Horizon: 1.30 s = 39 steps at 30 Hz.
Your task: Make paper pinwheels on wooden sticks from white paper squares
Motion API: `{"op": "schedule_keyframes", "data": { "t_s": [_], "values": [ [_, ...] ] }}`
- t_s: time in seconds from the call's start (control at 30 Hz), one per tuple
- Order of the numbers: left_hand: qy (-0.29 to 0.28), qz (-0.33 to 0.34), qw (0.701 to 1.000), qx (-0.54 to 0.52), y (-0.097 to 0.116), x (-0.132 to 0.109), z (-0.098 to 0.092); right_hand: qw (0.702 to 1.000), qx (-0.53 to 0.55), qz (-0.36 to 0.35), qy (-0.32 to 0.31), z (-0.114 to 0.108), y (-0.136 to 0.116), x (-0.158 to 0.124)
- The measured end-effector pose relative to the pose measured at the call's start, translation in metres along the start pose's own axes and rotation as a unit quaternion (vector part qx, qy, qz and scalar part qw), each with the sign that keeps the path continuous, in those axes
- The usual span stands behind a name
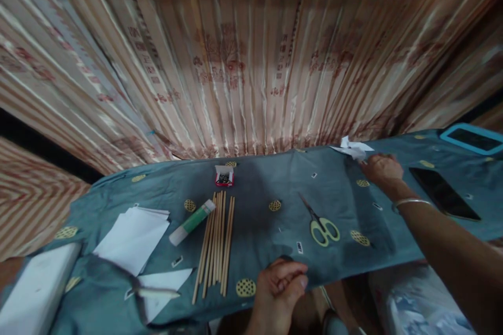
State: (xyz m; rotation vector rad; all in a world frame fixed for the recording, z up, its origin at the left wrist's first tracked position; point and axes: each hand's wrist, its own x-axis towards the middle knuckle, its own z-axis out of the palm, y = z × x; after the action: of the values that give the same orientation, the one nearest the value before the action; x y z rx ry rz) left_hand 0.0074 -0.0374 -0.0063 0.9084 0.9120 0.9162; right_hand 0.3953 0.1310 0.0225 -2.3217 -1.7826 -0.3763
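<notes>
At the far right edge of the table my right hand reaches out, fingers bunched closed on the near edge of a white folded-paper pinwheel. Exactly how the fingertips grip it is hard to see. My left hand is over the front edge, fingers curled in and thumb bent toward them, with nothing visible inside. Between the hands lie scissors with yellow-green handles, blades pointing away. Left of them is a bundle of thin wooden sticks, with a green-and-white glue stick touching it.
A small red box of dark pins stands behind the sticks. White paper sheets, a paper triangle and a white slab-like box are at left. A black phone and blue-framed tablet are at right. A curtain hangs behind.
</notes>
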Motion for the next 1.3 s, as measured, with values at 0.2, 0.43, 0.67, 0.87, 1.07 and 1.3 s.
{"op": "schedule_keyframes", "data": {
  "t_s": [0.2,0.43,0.67,0.87,1.07,1.3],
  "values": [
    [0.013,-0.001,1.000,-0.010,0.013,-0.005,0.004,0.996,0.049,-0.068,0.000,0.002,-0.079,-0.066],
    [0.006,-0.013,0.998,0.060,0.039,-0.018,-0.004,0.985,0.125,-0.107,0.049,0.026,-0.133,-0.128],
    [0.016,0.021,0.996,0.091,0.050,-0.027,-0.025,0.979,0.167,-0.100,0.064,0.032,-0.129,-0.131],
    [0.097,0.091,0.983,0.124,0.062,-0.028,-0.054,0.981,0.158,-0.098,0.053,0.033,-0.130,-0.133],
    [0.151,0.109,0.973,0.137,0.080,-0.036,-0.081,0.984,0.142,-0.097,0.046,0.030,-0.130,-0.133],
    [0.113,0.072,0.989,0.070,0.118,-0.067,-0.075,0.987,0.137,-0.080,0.036,0.027,-0.133,-0.133]
  ]
}}
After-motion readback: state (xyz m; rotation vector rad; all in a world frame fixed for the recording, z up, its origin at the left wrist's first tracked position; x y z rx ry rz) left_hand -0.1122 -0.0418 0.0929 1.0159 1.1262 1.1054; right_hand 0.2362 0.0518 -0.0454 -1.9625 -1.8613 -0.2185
